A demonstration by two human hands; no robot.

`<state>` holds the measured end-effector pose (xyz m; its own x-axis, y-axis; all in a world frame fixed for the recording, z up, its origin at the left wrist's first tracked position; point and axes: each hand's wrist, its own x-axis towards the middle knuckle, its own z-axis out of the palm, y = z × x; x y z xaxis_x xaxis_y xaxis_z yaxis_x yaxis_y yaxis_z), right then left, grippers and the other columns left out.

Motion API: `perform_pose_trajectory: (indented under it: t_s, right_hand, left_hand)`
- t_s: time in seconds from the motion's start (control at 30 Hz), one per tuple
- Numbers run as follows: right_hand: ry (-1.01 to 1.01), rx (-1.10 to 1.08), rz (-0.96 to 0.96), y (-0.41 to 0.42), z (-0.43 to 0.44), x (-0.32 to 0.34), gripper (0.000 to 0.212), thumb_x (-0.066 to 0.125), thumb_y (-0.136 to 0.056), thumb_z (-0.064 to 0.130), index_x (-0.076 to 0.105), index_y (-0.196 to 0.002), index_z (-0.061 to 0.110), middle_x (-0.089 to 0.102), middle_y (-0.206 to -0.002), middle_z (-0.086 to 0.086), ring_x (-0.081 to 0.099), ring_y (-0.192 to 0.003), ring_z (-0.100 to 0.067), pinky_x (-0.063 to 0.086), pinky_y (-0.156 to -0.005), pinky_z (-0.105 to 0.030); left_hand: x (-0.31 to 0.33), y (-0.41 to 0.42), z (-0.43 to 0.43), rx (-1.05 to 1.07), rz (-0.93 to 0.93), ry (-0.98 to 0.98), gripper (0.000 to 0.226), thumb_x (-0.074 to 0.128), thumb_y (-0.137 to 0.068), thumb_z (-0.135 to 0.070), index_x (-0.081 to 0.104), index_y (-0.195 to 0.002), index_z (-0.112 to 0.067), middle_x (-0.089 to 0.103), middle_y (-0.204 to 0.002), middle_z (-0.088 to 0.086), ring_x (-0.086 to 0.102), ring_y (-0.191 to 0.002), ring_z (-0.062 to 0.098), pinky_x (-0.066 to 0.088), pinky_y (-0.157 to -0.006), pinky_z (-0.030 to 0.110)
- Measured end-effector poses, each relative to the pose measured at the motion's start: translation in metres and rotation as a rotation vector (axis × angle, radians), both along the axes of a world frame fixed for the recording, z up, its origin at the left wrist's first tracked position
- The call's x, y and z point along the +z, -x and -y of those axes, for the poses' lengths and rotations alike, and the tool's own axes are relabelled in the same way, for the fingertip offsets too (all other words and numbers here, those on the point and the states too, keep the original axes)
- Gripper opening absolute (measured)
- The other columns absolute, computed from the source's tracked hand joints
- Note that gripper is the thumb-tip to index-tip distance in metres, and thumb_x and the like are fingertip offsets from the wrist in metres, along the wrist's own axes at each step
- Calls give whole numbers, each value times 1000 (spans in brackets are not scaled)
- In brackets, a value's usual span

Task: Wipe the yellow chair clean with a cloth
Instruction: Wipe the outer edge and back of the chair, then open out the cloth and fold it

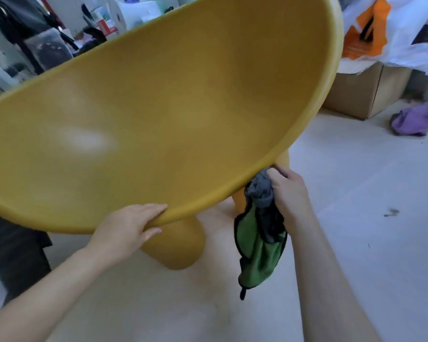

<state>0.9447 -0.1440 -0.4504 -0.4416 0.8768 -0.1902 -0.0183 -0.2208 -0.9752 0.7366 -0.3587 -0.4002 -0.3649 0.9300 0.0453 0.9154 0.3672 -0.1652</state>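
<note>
Now yellow chair [158,107] fills upper and centre frame, tilted. Our left hand [126,230] pinches its near rim, lower centre; our right hand [289,193] clutches bunched green-grey cloth [260,233] against rim, right of centre. Risk, we judge: left hold slips, chair tips down.

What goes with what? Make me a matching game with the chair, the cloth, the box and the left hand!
Things:
1. chair
2. cloth
3. cardboard box
4. left hand

Matches:
A. brown, on the floor
B. yellow, bowl-shaped
C. holds the chair's rim
D. green and grey, bunched in the right hand

Pairs: 1-B, 2-D, 3-A, 4-C
</note>
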Motion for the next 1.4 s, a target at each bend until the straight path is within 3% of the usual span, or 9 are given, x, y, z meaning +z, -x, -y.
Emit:
perform_pose_trajectory:
  t_s: [0.1,0.17,0.27,0.57,0.8,1.0,1.17,1.3,1.4]
  right_hand:
    - [-55,85,99,1,4,7,24,52,-75,22,59,-82,0,56,-68,-5,52,-64,-18,44,-64,-32]
    - [-71,54,168,5,5,12,25,54,-73,26,55,-73,1,53,-64,-7,50,-61,-20,43,-61,-33]
    - [-166,-10,341,16,-1,20,28,56,-78,22,42,-57,10,42,-58,-7,41,-57,-23,34,-58,-33]
    - [-366,-120,713,48,-66,37,27,49,-86,17,41,-62,8,44,-62,-9,45,-61,-28,31,-52,-31]
    - [-690,-174,743,83,-70,22,19,37,-95,16,52,-87,8,56,-78,-11,52,-73,-31,29,-51,-32]
    - [-612,44,514,75,-67,39,22,46,-98,18,68,-98,16,64,-85,-3,57,-83,-21,39,-67,-29]
    - [-400,154,260,58,-46,84,13,58,-96,19,70,-101,20,63,-90,6,60,-88,-14,47,-73,-24]
    - [-313,193,186,43,-14,114,8,63,-92,21,71,-94,20,70,-95,-6,67,-89,-21,57,-77,-34]
    - [-239,188,130,33,4,126,4,63,-90,21,66,-92,20,69,-99,-13,68,-93,-30,56,-87,-48]
  left_hand:
    - [-12,9,5,-135,-144,-15,46,83,-66,-33,71,-109,-19,73,-102,-3,72,-80,18,55,-53,26]
    - [-12,13,3,-220,-241,-53,37,62,-77,-43,73,-103,-19,75,-94,-3,72,-71,15,51,-46,22]
    - [-19,20,5,-326,-285,-125,46,43,-78,-44,76,-96,-17,76,-88,-1,72,-68,13,49,-44,20]
    - [-47,10,-43,-344,-297,-391,38,48,-84,-38,73,-104,-19,74,-91,-2,69,-72,15,50,-53,23]
    - [-46,25,-82,-211,-270,-374,39,43,-84,-39,73,-103,-23,75,-88,-2,68,-64,22,47,-48,27]
    - [-44,53,-85,-91,-179,-389,37,86,-62,-26,76,-97,-23,76,-86,1,71,-68,20,52,-50,26]
    - [-15,64,-101,234,84,-267,36,65,-83,-42,62,-118,-41,67,-115,-9,62,-107,21,49,-81,28]
    - [15,48,-120,414,419,-262,19,67,-83,-35,70,-101,-34,69,-110,-6,62,-103,20,51,-84,28]
    - [42,1,-103,241,1209,-524,20,54,-93,-36,68,-100,-23,70,-103,1,63,-95,19,50,-79,31]
